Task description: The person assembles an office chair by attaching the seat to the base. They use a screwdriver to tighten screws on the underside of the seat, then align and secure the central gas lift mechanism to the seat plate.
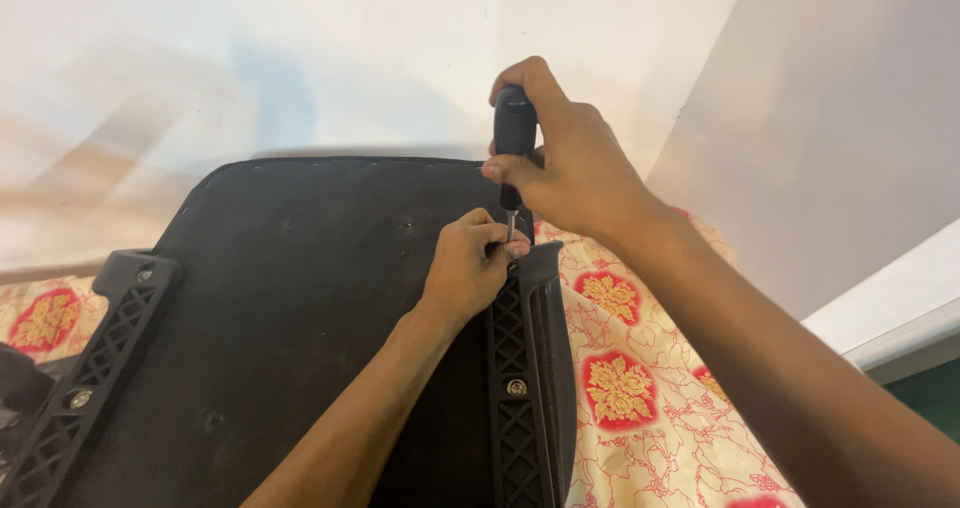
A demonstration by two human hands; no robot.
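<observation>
I saw one screwdriver (514,133), black-handled, standing nearly upright in my right hand (560,158), fingers wrapped tight round the handle and the thumb side toward me. Its thin metal shaft ran straight down from below that fist to my left hand (468,263), whose fingertips were pinched close about the tip, just at the upper end of the right-hand bracket (520,368). I could not tell what lay under the tip, as the fingers hid it. I counted two black lattice brackets on the dark seat base (290,288): that one and another at the left edge (90,368), each showing a silver screw head (516,387). My right forearm came in from the lower right, wrist bent down; the left rose from below, knuckles up. A patterned red and cream cloth (620,388) lay beneath.
</observation>
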